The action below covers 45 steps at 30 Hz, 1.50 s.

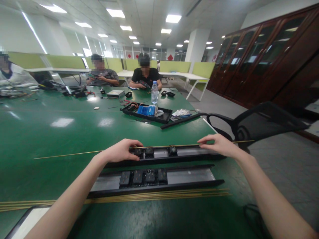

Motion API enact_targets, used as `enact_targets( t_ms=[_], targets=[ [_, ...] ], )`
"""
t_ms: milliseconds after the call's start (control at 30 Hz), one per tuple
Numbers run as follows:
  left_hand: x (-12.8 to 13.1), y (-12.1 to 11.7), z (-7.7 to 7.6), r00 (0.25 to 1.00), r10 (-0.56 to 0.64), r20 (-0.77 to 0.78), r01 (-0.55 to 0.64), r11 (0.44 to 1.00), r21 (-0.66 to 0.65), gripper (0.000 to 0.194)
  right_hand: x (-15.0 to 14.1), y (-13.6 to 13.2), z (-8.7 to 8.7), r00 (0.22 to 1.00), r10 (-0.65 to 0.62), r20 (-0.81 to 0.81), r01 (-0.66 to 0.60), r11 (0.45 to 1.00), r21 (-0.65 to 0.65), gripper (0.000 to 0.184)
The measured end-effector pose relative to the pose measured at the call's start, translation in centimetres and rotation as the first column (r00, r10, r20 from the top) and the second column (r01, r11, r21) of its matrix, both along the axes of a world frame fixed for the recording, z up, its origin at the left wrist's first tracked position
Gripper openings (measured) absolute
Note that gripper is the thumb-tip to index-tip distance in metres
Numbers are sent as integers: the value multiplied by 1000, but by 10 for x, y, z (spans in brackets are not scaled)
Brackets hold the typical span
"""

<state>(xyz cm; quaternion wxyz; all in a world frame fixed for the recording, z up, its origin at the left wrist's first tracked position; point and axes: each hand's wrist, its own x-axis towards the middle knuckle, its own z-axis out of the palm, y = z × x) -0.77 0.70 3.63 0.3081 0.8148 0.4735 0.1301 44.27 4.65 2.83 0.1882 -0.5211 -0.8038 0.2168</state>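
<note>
A long thin brass rod stretches across the green table, over a black channel strip that holds small black modules. My left hand pinches the rod near its middle and rests on the strip's left end. My right hand pinches the same rod further right, above the strip's right end. Closer to me lies a second black channel strip with several black modules, and along its near edge lie more brass rods.
A black tray with blue parts and a water bottle stands mid-table. A black office chair is at the table's right edge. Three people sit at the far side. A white sheet lies at the near left.
</note>
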Motion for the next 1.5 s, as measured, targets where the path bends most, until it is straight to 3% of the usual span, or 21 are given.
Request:
enact_targets(
  t_ms=[233,433,1500],
  targets=[
    [0,1,0,999,42,6,-41,996,-84,63,-4,-3,3,999,41,21,-41,999,26,24],
    [-3,4,-3,997,74,10,-73,992,-102,73,-2,-4,8,999,30,23,-29,999,-28,29],
    [-2,2,-1,998,66,2,-65,992,-107,72,21,-1,9,1000,-4,26,6,997,-82,31]
  ],
)
